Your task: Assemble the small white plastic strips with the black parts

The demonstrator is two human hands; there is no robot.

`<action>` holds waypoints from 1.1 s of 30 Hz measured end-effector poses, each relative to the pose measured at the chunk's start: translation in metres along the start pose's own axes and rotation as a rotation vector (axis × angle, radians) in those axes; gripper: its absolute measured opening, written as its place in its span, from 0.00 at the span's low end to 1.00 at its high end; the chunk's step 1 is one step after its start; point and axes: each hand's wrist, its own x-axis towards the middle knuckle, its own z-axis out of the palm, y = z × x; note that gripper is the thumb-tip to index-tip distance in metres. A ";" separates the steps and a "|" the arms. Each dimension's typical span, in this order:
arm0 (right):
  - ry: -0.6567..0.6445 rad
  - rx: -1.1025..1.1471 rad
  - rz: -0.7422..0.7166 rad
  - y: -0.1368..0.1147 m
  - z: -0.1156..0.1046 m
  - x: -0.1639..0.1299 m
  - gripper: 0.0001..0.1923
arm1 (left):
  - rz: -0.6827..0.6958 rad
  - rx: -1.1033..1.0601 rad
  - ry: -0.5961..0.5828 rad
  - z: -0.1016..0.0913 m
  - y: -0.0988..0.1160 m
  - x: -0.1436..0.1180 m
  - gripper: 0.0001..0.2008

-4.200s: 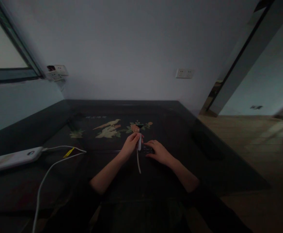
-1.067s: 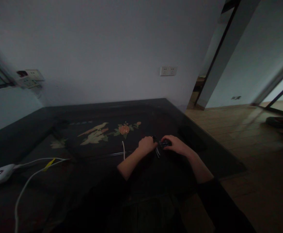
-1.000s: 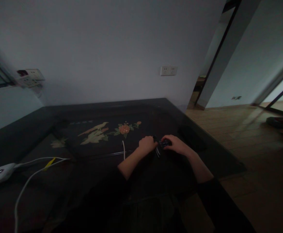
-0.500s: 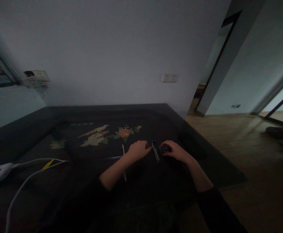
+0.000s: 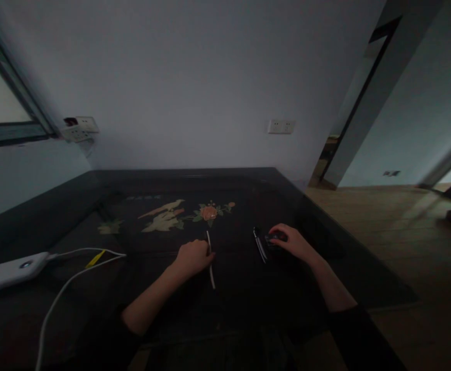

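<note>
A thin white strip [image 5: 212, 275], like a short piece of cable, lies lengthwise on the dark table. My left hand [image 5: 195, 256] is closed at its middle, thumb on the right side and curled fingers on the left. To the right, my right hand [image 5: 293, 241] curves its thumb and fingers around a small dark, shiny object [image 5: 275, 239], whose kind I cannot make out in the dim light. Between my hands lies a slim dark item with pale edges [image 5: 260, 246], apart from both.
The dark glossy table [image 5: 241, 304] carries an inlaid bird-and-flower picture [image 5: 209, 212]. At the left, a white power strip [image 5: 13, 272] trails a white cable [image 5: 67, 281] with a yellow tag [image 5: 95, 258]. A wall with a socket [image 5: 281, 127] stands behind.
My left hand has moved left, away from the slim dark item, and closed at the white strip. My right hand stays around the dark object. The view has shifted slightly left.
</note>
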 end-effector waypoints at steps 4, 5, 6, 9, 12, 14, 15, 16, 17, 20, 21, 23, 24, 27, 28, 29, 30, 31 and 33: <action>0.026 -0.016 -0.017 0.000 0.001 0.001 0.09 | -0.019 -0.012 -0.002 0.000 0.006 0.004 0.17; 0.031 -0.019 -0.022 0.000 0.001 0.001 0.09 | -0.016 -0.011 0.022 0.000 0.008 0.007 0.16; 0.036 -0.020 -0.027 0.001 0.001 0.002 0.08 | -0.015 -0.010 0.024 -0.001 0.011 0.009 0.16; 0.028 -0.021 -0.039 0.000 0.000 0.002 0.08 | 0.008 -0.021 0.051 -0.003 0.028 0.019 0.17; -0.023 -0.022 -0.058 -0.001 0.000 0.001 0.10 | 0.029 -0.044 0.076 -0.004 0.053 0.032 0.18; -0.055 -0.020 -0.066 -0.001 0.000 0.001 0.14 | 0.037 -0.067 0.081 -0.002 0.070 0.040 0.19; -0.065 -0.019 -0.067 -0.001 0.000 0.000 0.16 | 0.029 -0.077 0.074 0.000 0.077 0.043 0.18; -0.074 -0.019 -0.068 0.000 0.001 0.000 0.18 | 0.021 -0.082 0.078 0.002 0.083 0.046 0.19; -0.081 -0.018 -0.069 0.000 0.002 0.000 0.19 | 0.014 -0.086 0.087 0.004 0.088 0.048 0.19; -0.096 -0.013 -0.063 0.003 0.004 0.000 0.19 | 0.029 -0.079 0.093 0.009 0.096 0.051 0.19; -0.098 -0.013 -0.058 0.004 0.004 0.000 0.19 | 0.035 -0.076 0.090 0.010 0.097 0.051 0.19; -0.099 -0.015 -0.053 0.004 0.005 0.001 0.18 | 0.039 -0.073 0.080 0.011 0.099 0.050 0.19; -0.099 -0.015 -0.056 0.004 0.006 0.001 0.17 | 0.037 -0.076 0.070 0.012 0.099 0.050 0.19; -0.100 -0.017 -0.065 0.005 0.006 0.001 0.17 | 0.033 -0.089 0.061 0.014 0.100 0.051 0.19; -0.100 -0.018 -0.063 0.005 0.006 0.001 0.18 | 0.032 -0.093 0.067 0.015 0.100 0.051 0.19; -0.102 -0.019 -0.060 0.005 0.005 0.001 0.18 | 0.034 -0.097 0.076 0.016 0.101 0.052 0.19; -0.103 -0.021 -0.056 0.005 0.005 0.001 0.18 | 0.036 -0.098 0.085 0.017 0.101 0.052 0.19; -0.104 -0.021 -0.053 0.005 0.005 0.001 0.18 | 0.038 -0.097 0.094 0.018 0.101 0.052 0.19; -0.104 -0.022 -0.051 0.005 0.005 0.001 0.19 | 0.041 -0.088 0.099 0.019 0.101 0.052 0.19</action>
